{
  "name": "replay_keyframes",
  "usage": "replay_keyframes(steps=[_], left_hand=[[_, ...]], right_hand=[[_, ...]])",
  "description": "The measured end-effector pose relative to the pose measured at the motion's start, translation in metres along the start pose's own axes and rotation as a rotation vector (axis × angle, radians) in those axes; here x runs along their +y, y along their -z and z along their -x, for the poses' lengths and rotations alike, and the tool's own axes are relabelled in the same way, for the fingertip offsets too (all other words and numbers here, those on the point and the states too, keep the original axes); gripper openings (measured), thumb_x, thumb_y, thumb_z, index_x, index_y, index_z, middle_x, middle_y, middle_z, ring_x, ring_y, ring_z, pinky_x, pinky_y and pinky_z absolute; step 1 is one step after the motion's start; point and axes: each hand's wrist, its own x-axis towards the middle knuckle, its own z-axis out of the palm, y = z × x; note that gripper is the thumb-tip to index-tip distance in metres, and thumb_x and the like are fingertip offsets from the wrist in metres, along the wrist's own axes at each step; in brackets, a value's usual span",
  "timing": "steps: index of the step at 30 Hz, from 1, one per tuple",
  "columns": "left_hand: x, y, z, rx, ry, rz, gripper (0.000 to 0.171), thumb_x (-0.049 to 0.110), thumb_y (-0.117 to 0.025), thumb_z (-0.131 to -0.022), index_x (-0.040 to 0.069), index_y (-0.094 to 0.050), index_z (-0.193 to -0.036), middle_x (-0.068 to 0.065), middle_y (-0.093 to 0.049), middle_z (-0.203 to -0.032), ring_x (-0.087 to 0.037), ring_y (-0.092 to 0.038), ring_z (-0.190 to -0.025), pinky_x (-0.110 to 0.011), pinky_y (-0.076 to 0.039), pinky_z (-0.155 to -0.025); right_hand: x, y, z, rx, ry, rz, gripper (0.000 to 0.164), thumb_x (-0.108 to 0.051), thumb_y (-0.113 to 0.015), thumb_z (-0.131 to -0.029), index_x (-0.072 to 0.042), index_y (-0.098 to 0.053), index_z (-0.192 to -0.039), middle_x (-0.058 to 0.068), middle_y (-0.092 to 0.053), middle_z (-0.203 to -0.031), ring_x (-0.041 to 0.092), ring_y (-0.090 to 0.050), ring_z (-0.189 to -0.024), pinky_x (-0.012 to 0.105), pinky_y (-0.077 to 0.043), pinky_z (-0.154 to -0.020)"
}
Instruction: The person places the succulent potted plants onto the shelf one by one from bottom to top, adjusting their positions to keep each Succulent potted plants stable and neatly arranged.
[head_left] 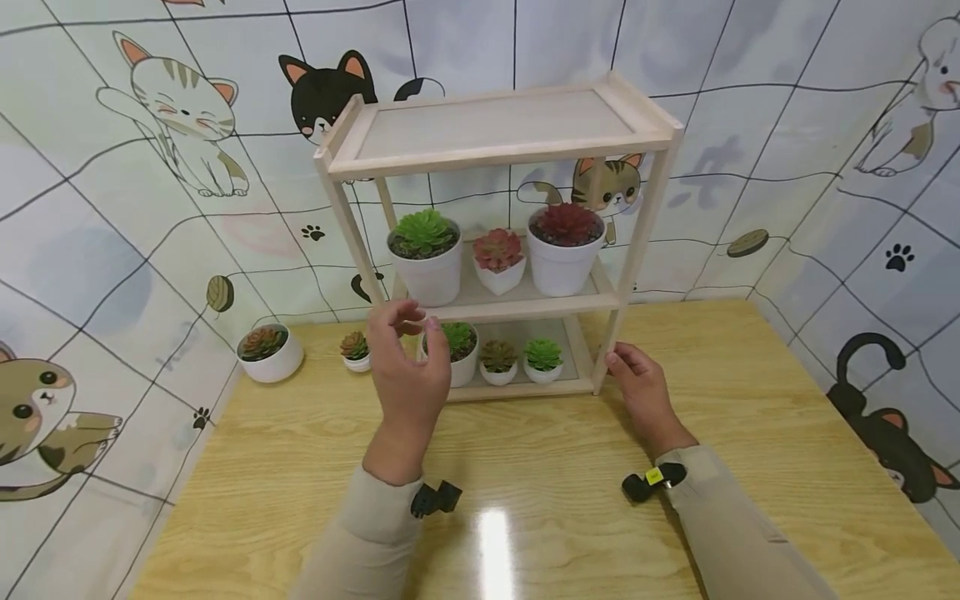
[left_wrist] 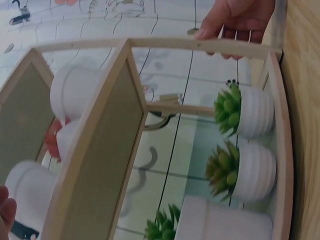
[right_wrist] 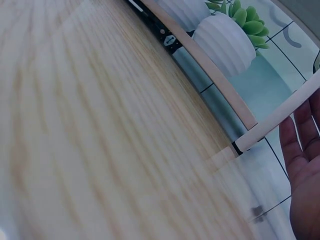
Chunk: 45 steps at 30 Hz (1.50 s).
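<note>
A light wooden shelf rack [head_left: 517, 315] stands on the table. My right hand [head_left: 641, 387] holds its right front post low down, the thumb on the near side and the fingers passing behind. In front of the left front post hovers my left hand [head_left: 411, 375], fingers loosely bent and nothing between them and the thumb. The middle shelf bears a green succulent [head_left: 424, 267], a small red succulent [head_left: 498, 258] and a dark red succulent [head_left: 566, 250], all in white pots. Below are a partly hidden green succulent [head_left: 461, 354], a brownish one [head_left: 498, 362] and a small green one [head_left: 543, 360].
Left of the rack, a wide-potted succulent [head_left: 272, 354] and a tiny succulent [head_left: 356, 352] stand on the wooden table [head_left: 525, 467]. The rack's top board [head_left: 495, 129] bears nothing. A cat-patterned wall [head_left: 480, 42] closes off the back and sides.
</note>
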Motion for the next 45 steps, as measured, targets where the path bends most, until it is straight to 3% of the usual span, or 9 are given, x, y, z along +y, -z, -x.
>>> replay_keyframes(steps=[7, 11, 20, 24, 29, 32, 36, 45], left_hand=[[-0.020, 0.017, -0.007, 0.191, 0.019, 0.014, 0.026, 0.007, -0.056, -0.093, -0.010, -0.055, -0.113, -0.025, -0.059, -0.102, -0.029, -0.061, -0.090, -0.024, -0.049, -0.081], [-0.037, 0.027, -0.010, 0.221, 0.073, -0.025, 0.027, 0.007, -0.055, -0.095, -0.010, -0.054, -0.115, -0.026, -0.058, -0.103, -0.021, -0.059, -0.091, -0.024, -0.047, -0.083], [-0.095, 0.037, 0.005, 0.181, 0.274, -0.079, 0.029, 0.007, -0.055, -0.100, -0.009, -0.051, -0.123, -0.022, -0.056, -0.115, -0.009, -0.055, -0.097, -0.025, -0.047, -0.082], [-0.117, 0.040, 0.015, 0.161, 0.387, -0.086, 0.033, 0.010, -0.058, -0.099, -0.006, -0.050, -0.126, -0.021, -0.053, -0.120, -0.019, -0.056, -0.099, -0.031, -0.047, -0.087], [-0.141, 0.044, 0.028, 0.101, 0.496, -0.205, 0.045, 0.016, -0.066, -0.097, -0.004, -0.048, -0.133, -0.025, -0.048, -0.133, -0.032, -0.047, -0.126, -0.051, -0.041, -0.107], [-0.154, 0.046, 0.036, 0.073, 0.597, -0.226, 0.057, 0.024, -0.071, -0.096, -0.001, -0.045, -0.140, -0.021, -0.043, -0.143, -0.032, -0.040, -0.137, -0.053, -0.035, -0.115], [-0.168, 0.048, 0.043, 0.051, 0.733, -0.206, 0.070, 0.032, -0.074, -0.095, 0.003, -0.039, -0.148, -0.018, -0.035, -0.152, -0.031, -0.035, -0.141, -0.051, -0.034, -0.117], [-0.190, 0.049, 0.054, -0.008, 0.880, -0.203, 0.085, 0.034, -0.080, -0.089, 0.001, -0.034, -0.153, -0.021, -0.033, -0.155, -0.034, -0.035, -0.145, -0.050, -0.033, -0.121]], right_hand=[[0.003, 0.002, 0.001, 0.005, -0.031, 0.033, 0.047, -0.029, -0.057, -0.108, 0.010, -0.058, -0.134, -0.002, -0.074, -0.118, 0.002, -0.065, -0.105, 0.017, -0.049, -0.094], [0.003, 0.002, 0.000, 0.010, -0.020, 0.022, 0.047, -0.028, -0.056, -0.108, 0.012, -0.058, -0.133, -0.004, -0.074, -0.116, 0.002, -0.066, -0.104, 0.017, -0.049, -0.093], [0.002, 0.002, 0.000, 0.007, -0.010, 0.013, 0.046, -0.025, -0.056, -0.109, 0.014, -0.056, -0.133, -0.004, -0.075, -0.116, 0.002, -0.066, -0.104, 0.017, -0.050, -0.092], [0.000, 0.001, 0.000, 0.009, -0.008, 0.020, 0.045, -0.025, -0.055, -0.109, 0.013, -0.057, -0.133, -0.005, -0.075, -0.115, 0.002, -0.066, -0.105, 0.018, -0.050, -0.093], [-0.001, 0.000, 0.001, 0.007, -0.010, 0.012, 0.045, -0.024, -0.055, -0.109, 0.015, -0.056, -0.133, -0.007, -0.075, -0.114, 0.002, -0.066, -0.105, 0.018, -0.050, -0.093], [0.000, 0.000, 0.001, 0.003, -0.008, 0.001, 0.044, -0.022, -0.055, -0.109, 0.014, -0.056, -0.133, -0.011, -0.074, -0.113, 0.002, -0.066, -0.105, 0.018, -0.050, -0.093], [0.000, -0.001, 0.001, 0.004, -0.006, 0.000, 0.038, -0.023, -0.055, -0.109, 0.008, -0.061, -0.131, -0.012, -0.074, -0.113, 0.003, -0.065, -0.105, 0.018, -0.050, -0.093], [0.001, 0.001, 0.000, 0.004, 0.001, 0.004, 0.034, -0.023, -0.055, -0.109, 0.003, -0.065, -0.128, -0.014, -0.073, -0.111, 0.002, -0.065, -0.105, 0.017, -0.050, -0.092]])
